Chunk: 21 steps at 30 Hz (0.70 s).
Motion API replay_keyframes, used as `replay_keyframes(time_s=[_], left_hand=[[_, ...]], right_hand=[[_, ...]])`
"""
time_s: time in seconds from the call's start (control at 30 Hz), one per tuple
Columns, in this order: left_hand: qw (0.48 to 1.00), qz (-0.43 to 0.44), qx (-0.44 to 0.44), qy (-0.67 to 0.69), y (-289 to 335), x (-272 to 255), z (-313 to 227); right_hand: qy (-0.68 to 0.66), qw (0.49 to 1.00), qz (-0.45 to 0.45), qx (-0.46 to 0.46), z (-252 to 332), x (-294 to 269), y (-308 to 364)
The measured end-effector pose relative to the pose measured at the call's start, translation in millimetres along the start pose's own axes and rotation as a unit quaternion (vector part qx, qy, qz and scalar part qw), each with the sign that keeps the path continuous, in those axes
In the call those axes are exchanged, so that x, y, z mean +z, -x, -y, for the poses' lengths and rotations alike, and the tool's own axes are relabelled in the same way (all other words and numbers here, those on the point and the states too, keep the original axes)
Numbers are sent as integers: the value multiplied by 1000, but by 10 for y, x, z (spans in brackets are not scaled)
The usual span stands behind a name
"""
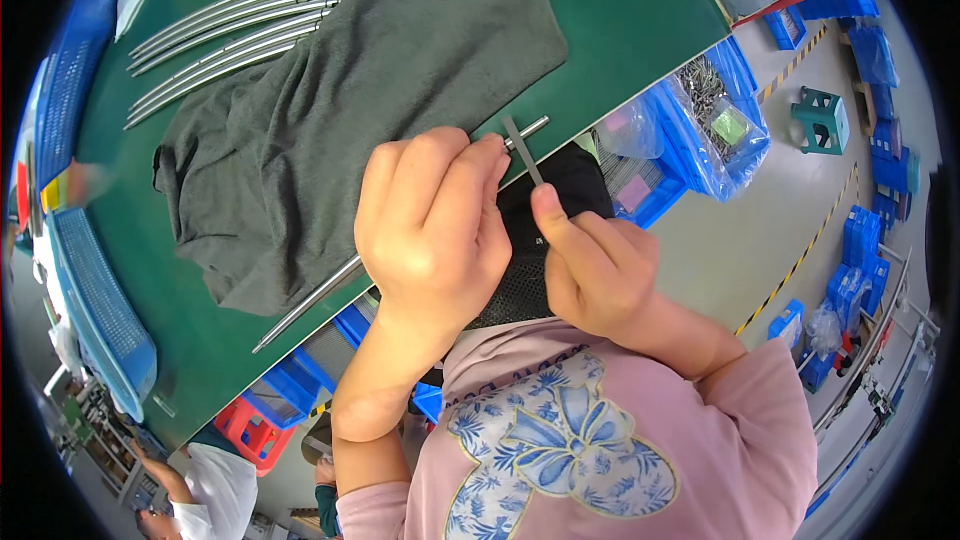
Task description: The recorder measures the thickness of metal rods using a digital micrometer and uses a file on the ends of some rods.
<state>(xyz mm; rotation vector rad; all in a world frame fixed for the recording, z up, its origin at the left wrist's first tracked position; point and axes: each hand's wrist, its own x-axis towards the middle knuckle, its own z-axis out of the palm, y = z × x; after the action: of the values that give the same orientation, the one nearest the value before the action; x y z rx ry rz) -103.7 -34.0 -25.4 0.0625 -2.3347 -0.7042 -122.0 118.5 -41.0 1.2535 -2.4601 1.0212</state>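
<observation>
My left hand is closed around a thin metal rod that slants across the near edge of the table. One end of the rod points to the lower left, and the other sticks out past my fingers to the upper right. Between the thumb and fingers of my right hand is a narrow, flat grey file, crossing the rod near that upper end. A dark grey cloth lies rumpled beyond my left hand. Several similar shiny rods lie side by side at the far left, some ends meeting the cloth.
Under everything is a green tabletop. Light blue perforated baskets line its left side. At the right edge a blue bin holds small metal parts in plastic. A green stool and blue boxes stand on the floor; another person is at lower left.
</observation>
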Motion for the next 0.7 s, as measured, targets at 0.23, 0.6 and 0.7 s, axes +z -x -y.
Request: replay_keyframes(time_s=[0.23, 0.6, 0.7], left_hand=[[1000, 10, 3, 5, -15, -1, -14], [1000, 14, 12, -11, 6, -23, -10], [1000, 10, 8, -14, 15, -24, -4]], right_hand=[[-7, 1000, 1, 3, 11, -31, -24], [79, 988, -35, 130, -328, -150, -789], [-49, 990, -67, 114, -344, -111, -804]])
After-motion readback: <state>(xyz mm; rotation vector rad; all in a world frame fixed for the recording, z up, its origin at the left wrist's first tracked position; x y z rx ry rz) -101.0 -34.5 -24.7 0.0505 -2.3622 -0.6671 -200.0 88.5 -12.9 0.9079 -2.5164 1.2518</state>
